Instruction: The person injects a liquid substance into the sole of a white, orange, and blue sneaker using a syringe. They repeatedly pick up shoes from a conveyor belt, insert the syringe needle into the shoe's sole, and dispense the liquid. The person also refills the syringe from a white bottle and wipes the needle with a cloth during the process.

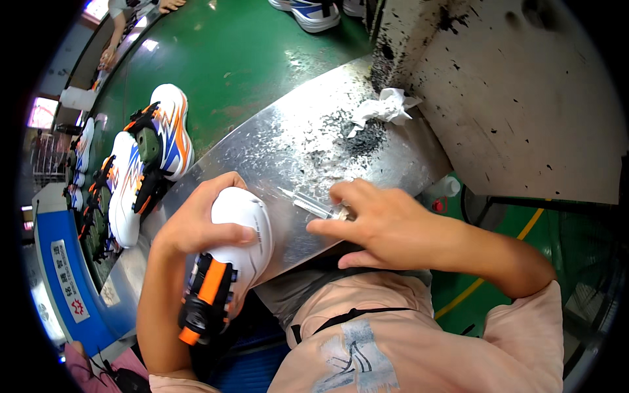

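Note:
My left hand [196, 219] is closed around a white sneaker [252, 252], the thumb lying across its smooth white end. The black and orange part of the shoe faces my body. At the plunger end of a clear syringe [310, 204], the fingers of my right hand [393, 226] close in from both sides. The syringe's thin tip points left toward the shoe, just over the metal tabletop [262, 147]. How firmly the fingers press on it is partly hidden.
White, blue and orange sneakers [173, 131] stand on the green surface [242, 59] at the left. Crumpled white tissue [386, 108] lies beside dark residue near a stained beige machine panel [517, 98]. A translucent container [447, 187] is right of the table. Another person's hand [107, 59] shows far left.

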Motion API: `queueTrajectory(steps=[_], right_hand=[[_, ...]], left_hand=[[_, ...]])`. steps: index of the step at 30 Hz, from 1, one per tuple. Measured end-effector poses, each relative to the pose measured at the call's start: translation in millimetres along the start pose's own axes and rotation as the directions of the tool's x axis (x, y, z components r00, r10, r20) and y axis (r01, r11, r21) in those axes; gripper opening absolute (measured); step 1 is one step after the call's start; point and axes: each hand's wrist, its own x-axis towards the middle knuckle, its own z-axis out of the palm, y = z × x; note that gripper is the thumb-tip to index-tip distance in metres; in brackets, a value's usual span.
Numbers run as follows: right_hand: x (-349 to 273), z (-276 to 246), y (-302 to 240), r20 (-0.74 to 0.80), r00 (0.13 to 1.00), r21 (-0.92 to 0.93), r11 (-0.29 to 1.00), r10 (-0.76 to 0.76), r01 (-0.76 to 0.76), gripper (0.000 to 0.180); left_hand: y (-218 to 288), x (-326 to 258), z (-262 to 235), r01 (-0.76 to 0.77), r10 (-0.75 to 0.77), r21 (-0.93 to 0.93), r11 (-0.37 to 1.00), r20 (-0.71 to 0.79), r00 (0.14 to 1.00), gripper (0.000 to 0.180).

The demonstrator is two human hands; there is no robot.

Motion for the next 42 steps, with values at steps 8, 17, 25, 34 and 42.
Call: queueTrajectory(steps=[8,17,25,34,42], right_hand=[[-4.0,-2.8,15.1,-0.079,0.918,0.566,0.776,0.389,-0.280,0.041],[-28.2,8.1,3.3,0.098,0.982,0.871,0.463,0.164,-0.165,0.105],[-31.8,13.4,11.6,0.021,0.978,0.851,0.509,0.209,-0.127,0.099],[-50.3,7.2,18.8,0.157,0.965,0.975,-0.187,0.209,-0.119,0.109],[-50.8,5.1,16.3,0.191,0.955,0.794,-0.607,0.225,-0.016,0.055]], left_hand=[[10.1,-42.0,-18.2,-0.107,0.173,0.243,0.964,-0.268,0.948,0.087],[9.7,-101.7,78.9,0.306,-0.125,0.133,0.943,-0.711,0.693,0.067],[19.3,-107.2,105.4,0.247,-0.221,-0.063,0.967,-0.688,0.691,0.076],[22.0,-102.1,122.9,0.316,-0.202,0.030,0.948,-0.711,0.673,0.073],[22.7,-105.0,121.9,0.319,-0.172,0.079,0.944,-0.708,0.685,0.075]])
